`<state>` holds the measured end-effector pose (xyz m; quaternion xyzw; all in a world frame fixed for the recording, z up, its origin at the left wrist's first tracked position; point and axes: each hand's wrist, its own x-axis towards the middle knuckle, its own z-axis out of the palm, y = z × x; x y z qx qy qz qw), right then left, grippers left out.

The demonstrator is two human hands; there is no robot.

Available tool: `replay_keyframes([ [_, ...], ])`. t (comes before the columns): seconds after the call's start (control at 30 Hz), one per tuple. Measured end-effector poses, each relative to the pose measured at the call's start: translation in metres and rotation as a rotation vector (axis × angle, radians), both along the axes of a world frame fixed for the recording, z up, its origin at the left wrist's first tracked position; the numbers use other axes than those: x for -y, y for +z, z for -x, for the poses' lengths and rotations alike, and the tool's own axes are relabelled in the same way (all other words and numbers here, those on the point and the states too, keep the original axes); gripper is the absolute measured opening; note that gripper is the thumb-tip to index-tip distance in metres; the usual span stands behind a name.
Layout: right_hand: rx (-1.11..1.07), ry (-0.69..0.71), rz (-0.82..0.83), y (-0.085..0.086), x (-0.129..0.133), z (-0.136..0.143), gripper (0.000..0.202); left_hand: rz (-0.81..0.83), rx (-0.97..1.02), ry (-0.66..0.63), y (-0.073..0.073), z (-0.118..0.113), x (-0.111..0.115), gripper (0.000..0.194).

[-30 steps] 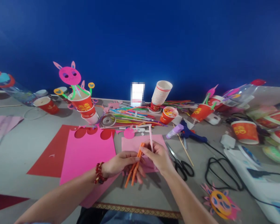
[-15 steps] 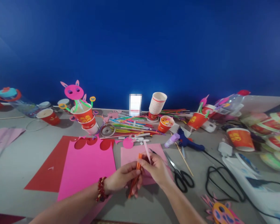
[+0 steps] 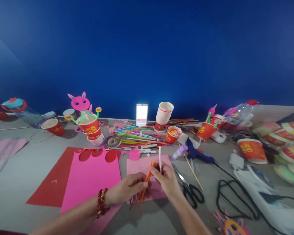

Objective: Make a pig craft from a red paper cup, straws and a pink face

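Orange strips (image 3: 148,176): btm blurred, mid behind L hand (image 3: 127,189).

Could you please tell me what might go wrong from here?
The orange sticks could slip or fan out: the left hand grips them, while the right hand, at their upper end, also holds a pale straw. The right hand might brush the scissors lying close beside it. The tall cup stack could topple if bumped.

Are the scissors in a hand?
No, the scissors lie on the table; the left hand holds orange sticks and the right hand a pale stick.
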<state>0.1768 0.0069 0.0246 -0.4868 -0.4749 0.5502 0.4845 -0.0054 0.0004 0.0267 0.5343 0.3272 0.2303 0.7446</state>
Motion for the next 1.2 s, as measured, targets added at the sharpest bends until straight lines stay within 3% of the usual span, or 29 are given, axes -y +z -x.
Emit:
replay_keyframes([
  [0.13, -0.006, 0.006, 0.013, -0.002, 0.002, 0.000, 0.041, -0.142, -0.155, -0.017, 0.019, 0.000, -0.014, 0.039],
  [0.23, -0.025, -0.087, 0.030, -0.004, 0.001, 0.000, 0.042, -0.247, -0.248, -0.035, 0.031, -0.003, -0.036, 0.039],
  [0.3, -0.089, -0.224, 0.042, -0.005, -0.002, -0.001, 0.043, -0.578, -0.529, 0.046, 0.040, -0.003, -0.061, 0.038],
  [0.4, -0.238, -0.342, 0.076, -0.005, -0.005, -0.001, 0.048, -0.740, -0.734, 0.245, 0.048, -0.001, -0.117, 0.026],
  [0.53, -0.309, -0.248, 0.096, -0.005, -0.005, 0.001, 0.051, -0.791, -0.973, 0.336, 0.044, 0.000, -0.184, 0.024],
  [0.7, -0.275, -0.166, 0.074, -0.007, -0.004, 0.003, 0.047, -0.798, -1.073, 0.289, 0.030, -0.006, -0.211, 0.036],
  [0.83, -0.274, -0.158, 0.063, -0.007, -0.004, 0.002, 0.046, -0.819, -0.995, 0.338, 0.038, -0.002, -0.208, 0.022],
  [0.93, -0.272, -0.180, 0.077, -0.005, -0.004, 0.002, 0.048, -0.791, -0.863, 0.373, 0.051, 0.005, -0.187, 0.020],
  [1.03, -0.271, -0.186, 0.096, -0.003, -0.004, 0.001, 0.048, -0.683, -0.694, 0.253, 0.054, 0.011, -0.139, 0.029],
  [1.13, -0.259, -0.153, 0.104, -0.003, -0.002, 0.002, 0.046, -0.514, -0.551, 0.089, 0.048, 0.012, -0.081, 0.028],
  [1.2, -0.257, -0.128, 0.106, -0.003, 0.000, 0.004, 0.045, -0.131, -0.300, -0.008, 0.043, 0.012, -0.052, 0.027],
])
